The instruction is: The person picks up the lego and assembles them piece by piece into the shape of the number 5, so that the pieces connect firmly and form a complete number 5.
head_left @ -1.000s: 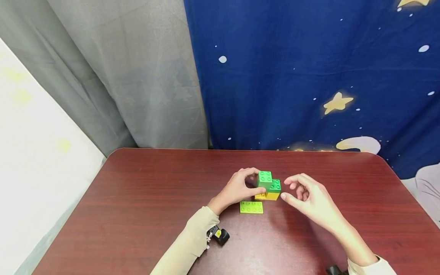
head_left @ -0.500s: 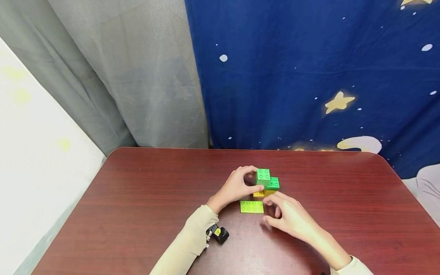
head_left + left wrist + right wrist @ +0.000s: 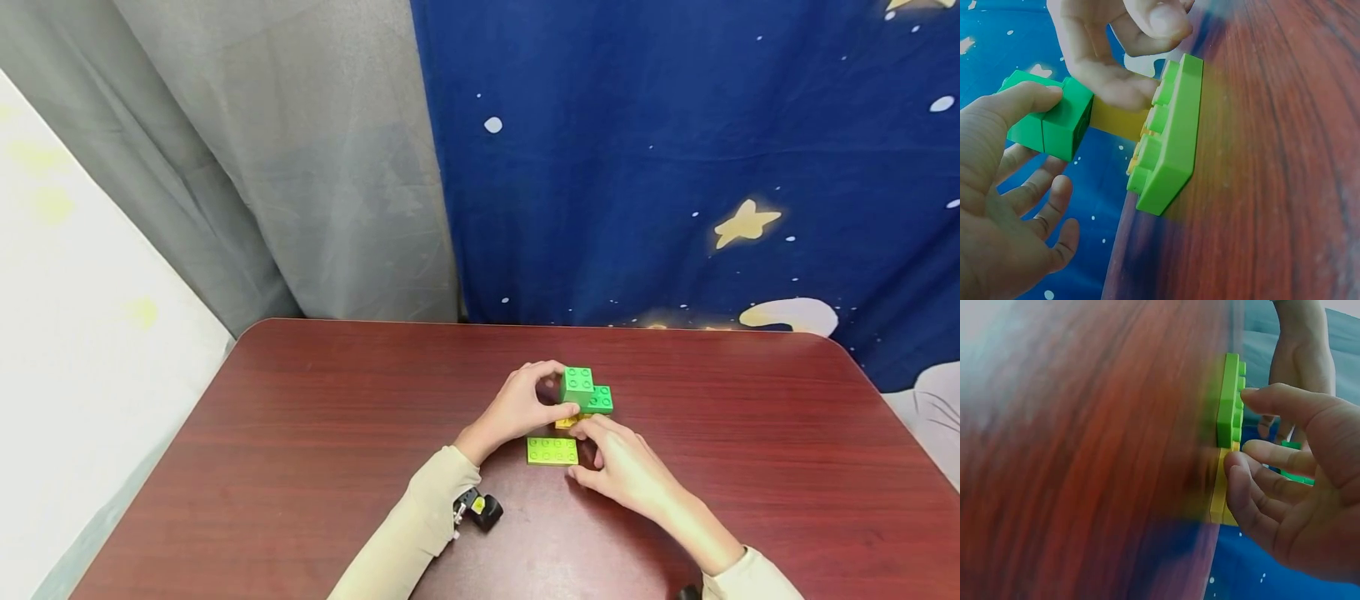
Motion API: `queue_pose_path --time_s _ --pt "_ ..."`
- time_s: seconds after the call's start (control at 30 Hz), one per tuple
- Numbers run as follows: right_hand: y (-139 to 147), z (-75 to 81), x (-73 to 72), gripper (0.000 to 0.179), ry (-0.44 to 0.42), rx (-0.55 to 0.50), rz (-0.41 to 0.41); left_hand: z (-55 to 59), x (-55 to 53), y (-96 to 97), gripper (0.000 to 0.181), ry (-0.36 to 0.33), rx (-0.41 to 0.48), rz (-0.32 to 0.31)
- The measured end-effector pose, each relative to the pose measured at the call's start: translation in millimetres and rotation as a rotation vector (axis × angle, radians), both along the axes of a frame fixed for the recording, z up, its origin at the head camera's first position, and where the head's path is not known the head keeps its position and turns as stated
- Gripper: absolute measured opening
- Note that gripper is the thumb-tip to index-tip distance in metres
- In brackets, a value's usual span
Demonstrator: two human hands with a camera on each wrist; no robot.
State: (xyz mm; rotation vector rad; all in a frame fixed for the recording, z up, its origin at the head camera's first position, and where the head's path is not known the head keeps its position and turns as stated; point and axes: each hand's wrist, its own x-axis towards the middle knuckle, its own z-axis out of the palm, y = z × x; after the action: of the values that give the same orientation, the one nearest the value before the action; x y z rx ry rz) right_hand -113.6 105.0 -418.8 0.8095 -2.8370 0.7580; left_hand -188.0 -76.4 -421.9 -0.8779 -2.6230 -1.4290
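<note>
My left hand (image 3: 522,406) pinches a bright green block (image 3: 577,382) between thumb and fingers; it is square, with studs on top. A darker green block (image 3: 602,398) sits beside and lower than it, over a yellow block (image 3: 564,423) at the bottom, partly hidden by my right fingers. In front of this stack a flat lime-green studded plate (image 3: 552,451) lies on the table. My right hand (image 3: 628,465) is at the plate's right end, thumb and fingers apart and loosely bent. The right wrist view shows its thumb (image 3: 1260,399) right at the plate's studs and its fingertips beside the yellow block.
The dark red wooden table (image 3: 360,433) reaches back to a grey curtain (image 3: 352,208) and a blue star-patterned curtain (image 3: 600,167). A black wrist camera (image 3: 486,512) sticks out from my left sleeve (image 3: 420,517).
My right hand has moved left and toward me, from the stack's right side to the lime-green plate's right end. My left hand keeps its grip on the green block.
</note>
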Motion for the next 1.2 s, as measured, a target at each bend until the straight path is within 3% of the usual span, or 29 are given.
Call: queue_pose_path --time_s 0.3,0.73,0.9,1.2 --pt "-12.1 -3.1 -1.0 0.038 -0.009 0.099 -0.006 -1.4 -0.4 0.2 0.039 0.009 0.001 0.006" --pt "-11.3 -2.0 -0.6 0.032 -0.021 0.096 -0.005 -2.9 -0.1 1.6 0.042 0.016 0.008 0.019" --pt "-6.7 -2.5 2.7 0.032 -0.019 0.102 -0.030 -3.1 -0.3 4.3 0.043 -0.005 0.016 0.006" --pt "1.2 8.5 5.6 0.029 0.023 0.026 0.013 -1.6 0.3 0.5 0.045 -0.052 0.015 0.029"
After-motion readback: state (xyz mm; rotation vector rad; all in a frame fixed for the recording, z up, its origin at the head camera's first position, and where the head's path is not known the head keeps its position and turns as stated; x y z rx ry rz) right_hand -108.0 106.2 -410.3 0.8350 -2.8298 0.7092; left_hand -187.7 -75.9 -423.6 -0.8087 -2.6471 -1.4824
